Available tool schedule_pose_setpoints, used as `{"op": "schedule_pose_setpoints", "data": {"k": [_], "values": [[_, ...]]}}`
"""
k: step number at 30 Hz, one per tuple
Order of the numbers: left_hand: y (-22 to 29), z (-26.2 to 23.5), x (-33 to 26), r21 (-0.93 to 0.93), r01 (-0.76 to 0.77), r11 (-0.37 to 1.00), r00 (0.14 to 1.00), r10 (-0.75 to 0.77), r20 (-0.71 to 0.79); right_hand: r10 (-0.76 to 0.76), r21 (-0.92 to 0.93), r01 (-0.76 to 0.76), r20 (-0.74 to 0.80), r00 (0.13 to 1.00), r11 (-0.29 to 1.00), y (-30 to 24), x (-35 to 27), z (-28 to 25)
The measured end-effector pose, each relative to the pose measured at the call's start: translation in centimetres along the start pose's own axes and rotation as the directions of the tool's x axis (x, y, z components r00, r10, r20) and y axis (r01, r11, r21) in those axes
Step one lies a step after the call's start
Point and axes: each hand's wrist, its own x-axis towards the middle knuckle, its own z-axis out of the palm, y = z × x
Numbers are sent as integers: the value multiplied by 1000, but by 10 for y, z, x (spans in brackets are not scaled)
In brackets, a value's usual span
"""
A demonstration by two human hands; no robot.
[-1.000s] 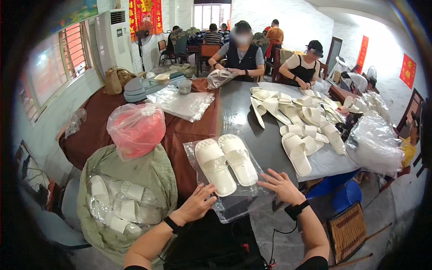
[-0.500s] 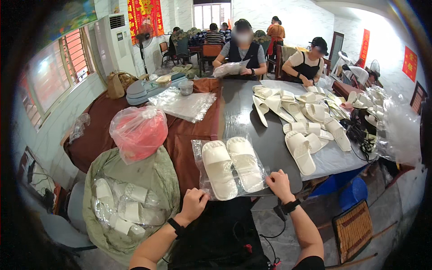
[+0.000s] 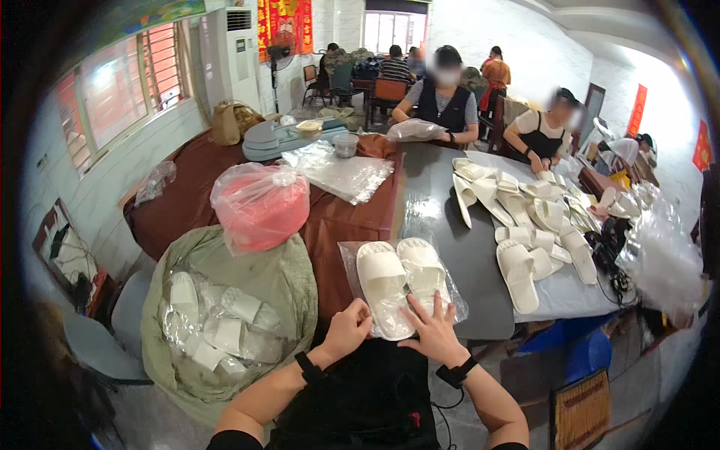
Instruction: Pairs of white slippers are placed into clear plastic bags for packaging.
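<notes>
A pair of cream slippers [image 3: 380, 281] lies side by side in a clear plastic bag [image 3: 347, 259] on the table's near edge. My left hand [image 3: 349, 328] is closed at the bag's lower left corner, its fingertips pinching the plastic. Spread fingers of my right hand [image 3: 433, 330] rest flat on the bag, over the heel end of the right slipper. To the left, a green woven sack [image 3: 289, 281] stands open, and several bagged slippers [image 3: 226, 334] lie inside it.
Loose cream slippers [image 3: 516, 274] are heaped on the table's right side. A pink-filled plastic bag [image 3: 260, 210] and a stack of clear bags [image 3: 352, 169] lie on the brown cloth [image 3: 341, 232]. Two people work across the table. A bamboo-seated chair [image 3: 581, 412] stands at lower right.
My right hand has moved left from the bag's right corner onto the slippers, fingers now spread. My left hand still holds the lower left corner. The whole view has shifted somewhat.
</notes>
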Motion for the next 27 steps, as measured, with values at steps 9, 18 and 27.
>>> {"op": "schedule_pose_setpoints", "data": {"k": [9,18,27], "values": [[16,-59,-73,367,-312,876,950,297,98,46,293,-20,-83,996,956,37,18,10],[-15,-156,-159,587,96,804,988,-3,-157,510,987,-61,-24,860,148,16,39,-58],[-70,-216,-222,518,354,779,904,-142,-404,134,992,118,-122,983,37,-143,126,-106]]}}
